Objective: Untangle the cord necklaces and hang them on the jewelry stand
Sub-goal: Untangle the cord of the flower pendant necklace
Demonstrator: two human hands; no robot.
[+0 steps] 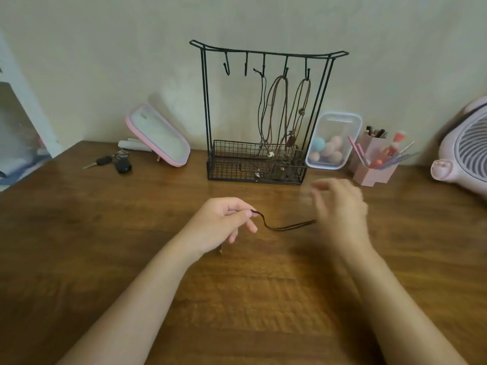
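Grip: left hand (224, 219) pinches one end of the black cord (279, 227) over the table (105, 233); right hand (340, 206) blurs at its far end, so I cannot tell its hold. Risk I note: slack cord could snag the hung necklaces (279, 106) on the stand (229, 164).

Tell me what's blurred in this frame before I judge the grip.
Head view: the right hand is motion-smeared, so its hold on the black cord is unreadable; the left hand pinching the cord is sharp; the jewelry stand reads clearly.
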